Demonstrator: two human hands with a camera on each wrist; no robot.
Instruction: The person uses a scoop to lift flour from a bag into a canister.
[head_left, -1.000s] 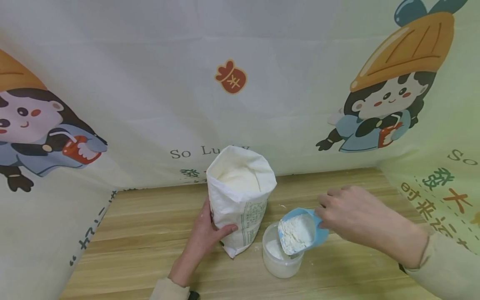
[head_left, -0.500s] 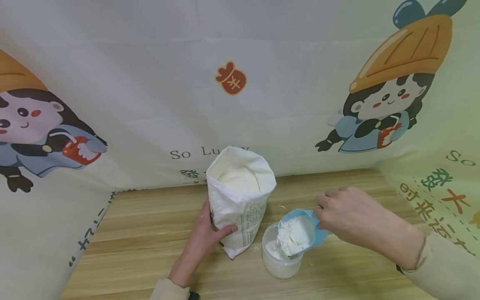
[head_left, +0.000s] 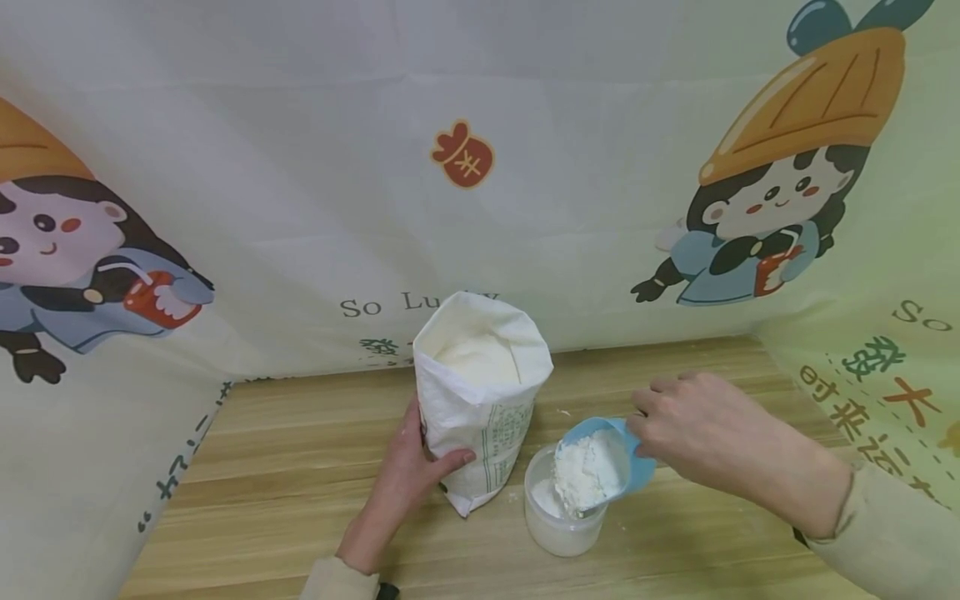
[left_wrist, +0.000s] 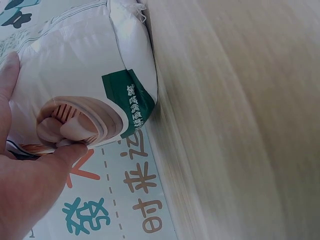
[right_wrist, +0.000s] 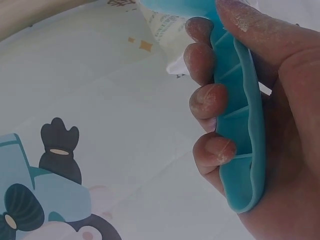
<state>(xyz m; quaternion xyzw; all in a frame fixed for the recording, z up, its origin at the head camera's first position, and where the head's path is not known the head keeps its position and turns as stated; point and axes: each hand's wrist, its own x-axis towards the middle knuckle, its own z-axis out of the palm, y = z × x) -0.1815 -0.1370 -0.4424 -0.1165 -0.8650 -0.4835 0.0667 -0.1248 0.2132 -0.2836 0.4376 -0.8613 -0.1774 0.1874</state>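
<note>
A white bag of flour [head_left: 480, 417] stands upright with its top open and white powder inside. My left hand [head_left: 411, 467] grips its lower left side; in the left wrist view, the bag [left_wrist: 70, 65] shows a printed steamer of buns. In my right hand [head_left: 686, 429] is a blue scoop [head_left: 641, 467] heaped with white flour [head_left: 592, 471]. The right wrist view has my fingers curled round the ribbed scoop handle [right_wrist: 237, 110]. Tilted, the scoop hangs over a round clear plastic tub [head_left: 562, 533], which has some flour in it and is partly covered by the scoop.
The wooden tabletop [head_left: 285, 467] bears small specks of flour around the tub. A printed cloth [head_left: 315, 167] with cartoon figures and lettering encloses the table at the back and both sides, close behind the bag.
The scoop and right hand have shifted very slightly left, and the flour has slid toward the scoop's lower lip above the tub. My left hand and the bag stay put.
</note>
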